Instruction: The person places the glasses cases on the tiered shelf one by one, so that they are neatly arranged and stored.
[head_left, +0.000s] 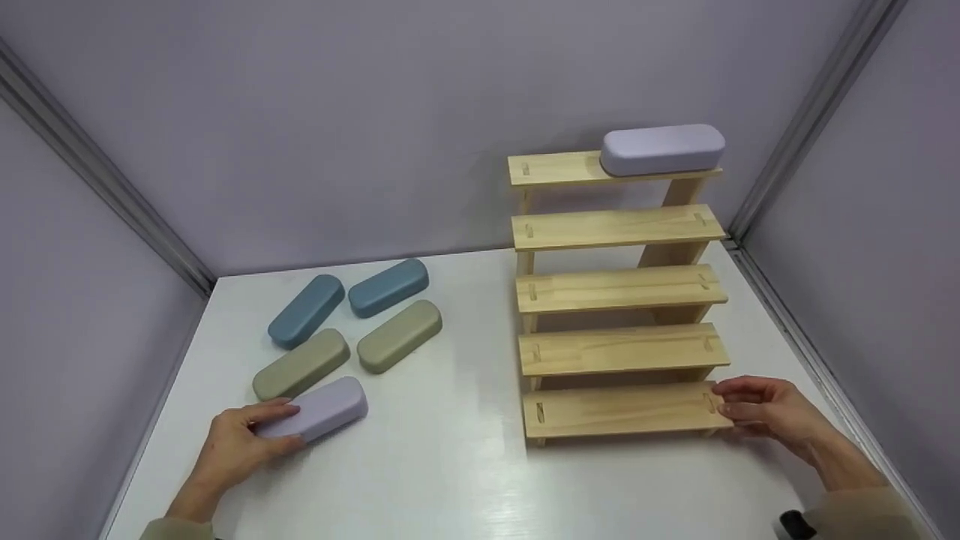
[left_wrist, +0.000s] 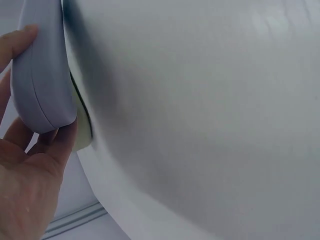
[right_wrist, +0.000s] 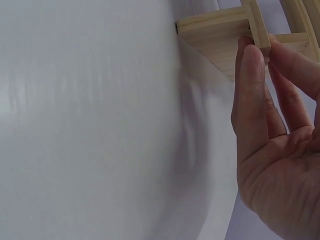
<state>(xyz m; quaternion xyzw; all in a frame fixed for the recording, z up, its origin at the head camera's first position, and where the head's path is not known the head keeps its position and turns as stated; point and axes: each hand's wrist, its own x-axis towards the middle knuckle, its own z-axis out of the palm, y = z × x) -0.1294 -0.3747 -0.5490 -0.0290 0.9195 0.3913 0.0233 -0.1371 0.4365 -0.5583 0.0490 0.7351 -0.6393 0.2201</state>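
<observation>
My left hand (head_left: 234, 444) grips the near end of a lavender glasses case (head_left: 330, 409), thumb on its front side and fingers over the back. In the left wrist view a thin seam runs along the case (left_wrist: 45, 70). At the right, my right hand (head_left: 780, 416) pinches the right end of the bottom board of a wooden tiered shelf (head_left: 622, 412). The right wrist view has the thumb and fingertips on either side of that board end (right_wrist: 260, 35). Another lavender glasses case (head_left: 664, 150) lies on the right part of the shelf's top tier.
Two sage green cases (head_left: 300, 365) and two blue cases (head_left: 388, 287) lie beyond the left hand on the white table (head_left: 442, 465). Pale panels (head_left: 337, 135) enclose the table at the back and both sides. The shelf stands close to the back panel.
</observation>
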